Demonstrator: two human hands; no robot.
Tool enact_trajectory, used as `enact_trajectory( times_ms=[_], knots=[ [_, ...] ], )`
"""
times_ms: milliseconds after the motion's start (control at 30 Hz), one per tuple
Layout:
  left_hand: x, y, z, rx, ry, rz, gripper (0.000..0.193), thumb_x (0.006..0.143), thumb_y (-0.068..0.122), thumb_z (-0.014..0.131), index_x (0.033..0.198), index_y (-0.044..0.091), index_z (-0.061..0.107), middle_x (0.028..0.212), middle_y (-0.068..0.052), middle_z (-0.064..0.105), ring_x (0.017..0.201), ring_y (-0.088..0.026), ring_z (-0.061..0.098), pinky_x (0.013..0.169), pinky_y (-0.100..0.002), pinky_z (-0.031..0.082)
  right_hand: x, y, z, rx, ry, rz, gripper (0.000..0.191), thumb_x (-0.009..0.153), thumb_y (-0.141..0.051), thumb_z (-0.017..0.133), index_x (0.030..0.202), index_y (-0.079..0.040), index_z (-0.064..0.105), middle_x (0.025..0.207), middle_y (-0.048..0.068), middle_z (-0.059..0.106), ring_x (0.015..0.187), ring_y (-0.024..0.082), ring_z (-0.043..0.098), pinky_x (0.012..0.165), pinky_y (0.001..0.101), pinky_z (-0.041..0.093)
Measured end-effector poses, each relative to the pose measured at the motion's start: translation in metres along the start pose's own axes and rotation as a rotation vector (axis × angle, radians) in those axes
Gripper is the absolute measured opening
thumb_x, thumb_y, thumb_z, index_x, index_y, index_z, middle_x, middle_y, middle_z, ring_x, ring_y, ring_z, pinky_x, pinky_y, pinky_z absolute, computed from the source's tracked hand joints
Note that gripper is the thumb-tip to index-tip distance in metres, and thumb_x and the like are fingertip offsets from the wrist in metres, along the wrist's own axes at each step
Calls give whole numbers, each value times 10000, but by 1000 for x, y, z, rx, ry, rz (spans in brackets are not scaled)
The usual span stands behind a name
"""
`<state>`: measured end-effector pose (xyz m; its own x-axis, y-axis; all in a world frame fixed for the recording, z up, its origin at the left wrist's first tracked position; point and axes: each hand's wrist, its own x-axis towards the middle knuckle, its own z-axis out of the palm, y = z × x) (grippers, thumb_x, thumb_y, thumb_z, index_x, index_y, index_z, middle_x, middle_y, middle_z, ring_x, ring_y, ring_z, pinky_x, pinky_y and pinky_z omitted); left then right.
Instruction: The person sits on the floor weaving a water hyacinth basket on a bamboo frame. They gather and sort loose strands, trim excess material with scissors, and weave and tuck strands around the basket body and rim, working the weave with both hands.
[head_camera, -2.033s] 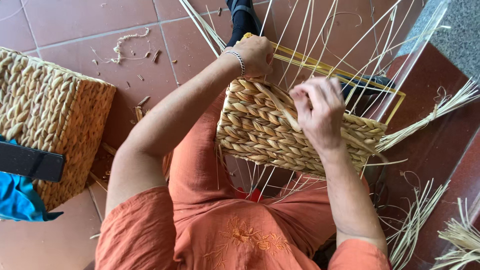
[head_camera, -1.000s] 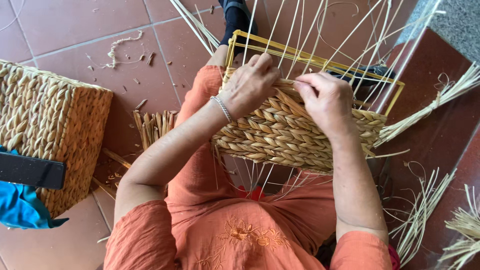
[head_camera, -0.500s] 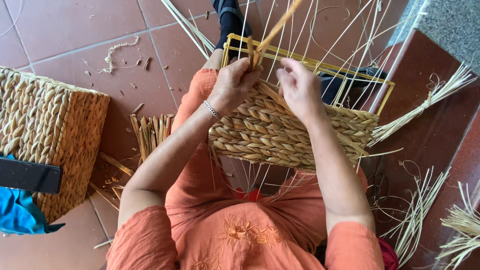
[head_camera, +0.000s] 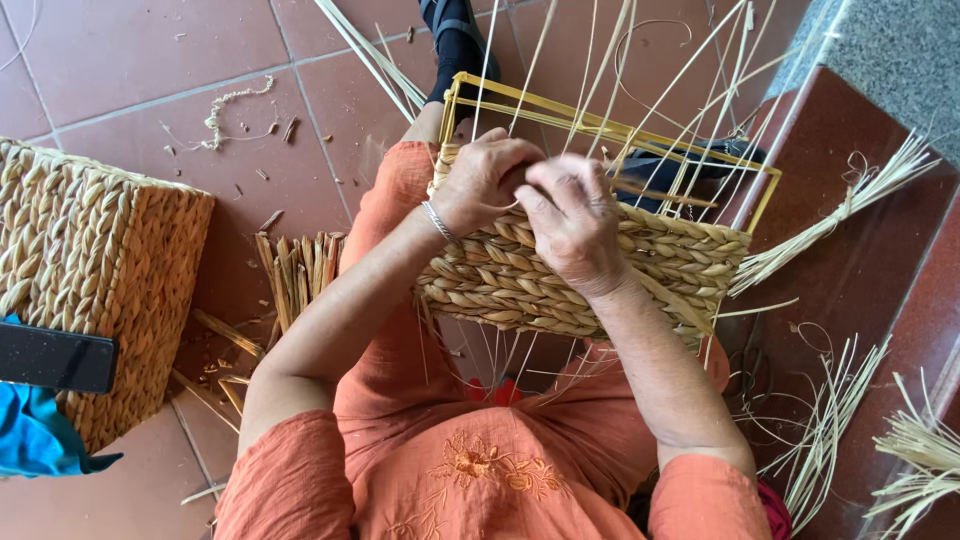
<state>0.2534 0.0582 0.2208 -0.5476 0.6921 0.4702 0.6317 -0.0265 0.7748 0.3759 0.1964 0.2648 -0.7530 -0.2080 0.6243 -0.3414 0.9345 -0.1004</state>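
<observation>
The half-woven basket rests on my lap: thick braided straw walls on a yellow wire frame, thin pale spokes fanning toward twelve o'clock. My left hand is curled over its top edge, my right hand pressed beside it, apparently pinching a strand between them.

Bright, even daylight, soft faint shadows, sharp focus throughout, slight wide-angle bending at edges.
</observation>
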Motion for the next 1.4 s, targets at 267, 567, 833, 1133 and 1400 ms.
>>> enact_trajectory(
  times_ms=[267, 567, 833, 1133, 1400],
  knots=[
    [4, 1, -5, 54, -118, -64, 190, 898, 92, 763, 1029, 53, 630, 817, -113, 634, 809, -326, 619, 699, -437, 522, -14, 42, -3, -195, -165, 144, 256, 952, -214, 772, 1163, -84, 707, 889, 20, 716, 929, 201, 660, 892, 490, 549],
    [-6, 1, -15, 3, -57, 178, 236, 929, 16, 688, 1006, 66, 470, 1017, -134, 658, 951, -328, 666, 778, -435, 549, -32, 51, 23, -26, -74, 310, 249, 996, -208, 799, 929, -89, 591, 774, 36, 681, 616, 143, 655, 500, 277, 528],
    [17, -25, 9, 184, -149, -149, 147, 982, 60, 623, 1043, 44, 491, 684, -150, 644, 647, -389, 667, 590, -495, 510, -44, 29, -2, 263, -192, 485, 158, 1024, -102, 749, 934, -40, 635, 717, 66, 689, 576, 129, 670, 437, 255, 492],
    [22, -31, 37, 357, -99, -262, 510, 851, 75, 662, 1280, 78, 388, 670, -194, 660, 674, -439, 666, 615, -565, 499, -31, 28, -23, -214, -108, 320, 225, 846, -236, 846, 942, -77, 720, 853, 75, 691, 790, 214, 617, 686, 398, 493],
    [21, -31, 33, 495, -61, -66, 522, 787, 201, 754, 1177, 68, 433, 959, -209, 696, 638, -330, 701, 509, -434, 537, -54, -1, -39, -205, -193, 217, 426, 761, -250, 918, 1031, -53, 654, 928, 91, 551, 875, 245, 519, 771, 414, 476]
  ],
)
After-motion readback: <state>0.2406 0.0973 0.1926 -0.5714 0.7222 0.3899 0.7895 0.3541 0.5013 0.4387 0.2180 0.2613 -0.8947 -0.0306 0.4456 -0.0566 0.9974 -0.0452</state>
